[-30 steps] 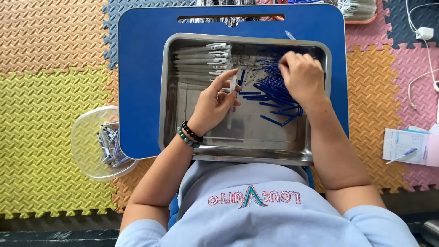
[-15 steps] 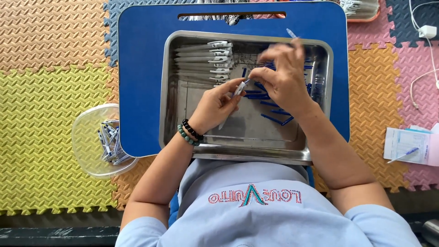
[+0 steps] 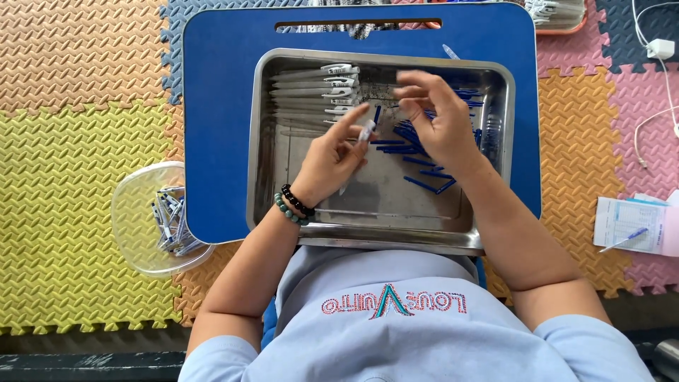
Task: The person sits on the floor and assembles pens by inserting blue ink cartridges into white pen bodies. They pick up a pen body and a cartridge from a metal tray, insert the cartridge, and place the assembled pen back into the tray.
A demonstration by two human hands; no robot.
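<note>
My left hand (image 3: 327, 161) pinches a clear pen barrel (image 3: 366, 131) above a steel tray (image 3: 382, 242); a thin blue refill (image 3: 377, 113) pokes out of its far end. A dark bead bracelet and a green one ring that wrist. My right hand (image 3: 440, 124) hovers just right of the barrel with its fingers apart and curled, and I see nothing in it. Under and beside it lie several loose blue refills (image 3: 424, 182). A row of white pen barrels (image 3: 318, 88) lies in the tray's far left corner.
The tray rests on a blue lap desk (image 3: 219, 106) over coloured foam floor mats (image 3: 78, 141). A clear plastic bowl (image 3: 134, 205) with metal pen clips (image 3: 170, 221) sits at the left. At the right lie a paper pad with a pen (image 3: 629, 228) and a white charger with its cable (image 3: 661, 48).
My right hand picked among the blue refills, came over to the barrel in my left hand, and has now drawn back slightly with its fingers spread. My left hand stayed almost still.
</note>
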